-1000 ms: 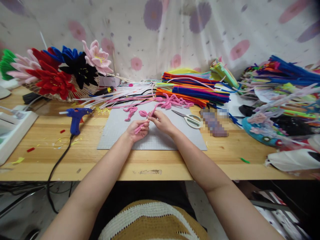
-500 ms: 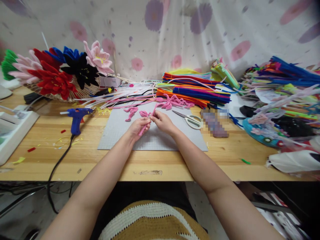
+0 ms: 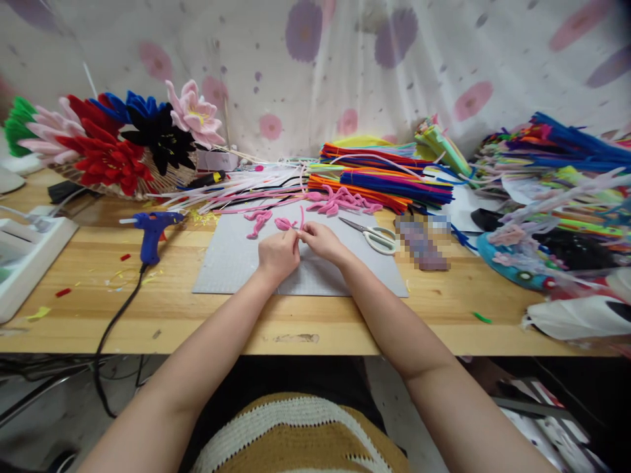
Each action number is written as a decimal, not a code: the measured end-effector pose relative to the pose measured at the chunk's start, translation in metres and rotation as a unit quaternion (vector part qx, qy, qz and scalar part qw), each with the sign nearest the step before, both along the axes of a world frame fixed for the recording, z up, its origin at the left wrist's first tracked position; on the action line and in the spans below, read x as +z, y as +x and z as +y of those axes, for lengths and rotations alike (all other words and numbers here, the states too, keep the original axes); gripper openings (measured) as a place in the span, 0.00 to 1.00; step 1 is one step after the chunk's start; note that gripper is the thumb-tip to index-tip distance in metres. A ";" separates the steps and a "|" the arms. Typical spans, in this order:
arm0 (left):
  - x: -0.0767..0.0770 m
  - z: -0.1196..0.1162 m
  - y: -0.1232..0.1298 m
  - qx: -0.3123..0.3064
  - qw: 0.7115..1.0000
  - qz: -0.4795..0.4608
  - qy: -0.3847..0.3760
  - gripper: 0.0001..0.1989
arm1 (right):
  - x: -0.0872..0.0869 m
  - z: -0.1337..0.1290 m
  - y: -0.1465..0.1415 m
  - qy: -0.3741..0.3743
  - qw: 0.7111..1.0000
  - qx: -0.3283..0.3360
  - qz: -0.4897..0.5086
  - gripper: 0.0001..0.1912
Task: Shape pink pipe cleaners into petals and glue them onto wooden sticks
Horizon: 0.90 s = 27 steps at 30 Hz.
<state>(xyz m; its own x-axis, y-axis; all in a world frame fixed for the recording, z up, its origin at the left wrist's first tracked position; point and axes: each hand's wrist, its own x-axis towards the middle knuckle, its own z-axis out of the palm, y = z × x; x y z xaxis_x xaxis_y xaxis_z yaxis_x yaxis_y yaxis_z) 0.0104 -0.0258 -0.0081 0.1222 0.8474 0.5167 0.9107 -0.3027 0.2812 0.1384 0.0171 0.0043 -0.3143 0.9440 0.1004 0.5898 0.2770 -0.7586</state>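
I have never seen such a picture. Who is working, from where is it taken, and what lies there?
No machine shows here: a person's left hand and right hand do the work. The camera sits on that person's head, looking forward and down. Together, the hands hold a pink fuzzy piece, partly hidden, above a grey mat. On the mat lie scissors and other pink pieces. To the left, a blue glue gun lies on the wooden table; behind it are fluffy flowers.
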 end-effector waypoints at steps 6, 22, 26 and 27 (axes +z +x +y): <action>-0.007 0.004 0.002 -0.014 0.979 -0.187 -0.078 0.10 | -0.007 0.004 0.002 -0.014 0.995 -0.046 0.092 0.12; 0.005 0.007 -0.001 -0.022 0.659 -0.718 -0.225 0.11 | -0.009 -0.006 -0.006 -0.001 0.978 0.018 0.206 0.11; 0.003 0.010 0.000 -0.016 0.580 -0.786 -0.214 0.09 | -0.014 -0.009 -0.014 -0.018 0.977 0.041 0.209 0.09; 0.002 0.011 0.000 -0.018 0.560 -0.800 -0.215 0.09 | -0.016 -0.009 -0.016 -0.024 0.976 0.042 0.213 0.08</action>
<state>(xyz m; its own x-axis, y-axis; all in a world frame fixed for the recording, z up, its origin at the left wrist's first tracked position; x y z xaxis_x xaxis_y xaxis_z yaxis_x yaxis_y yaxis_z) 0.0103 -0.0146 -0.0062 -0.1838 0.9477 -0.2610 -0.6149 0.0964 0.7827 0.1221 0.0084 -0.0114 -0.3303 0.9234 0.1956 0.1953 0.2696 -0.9429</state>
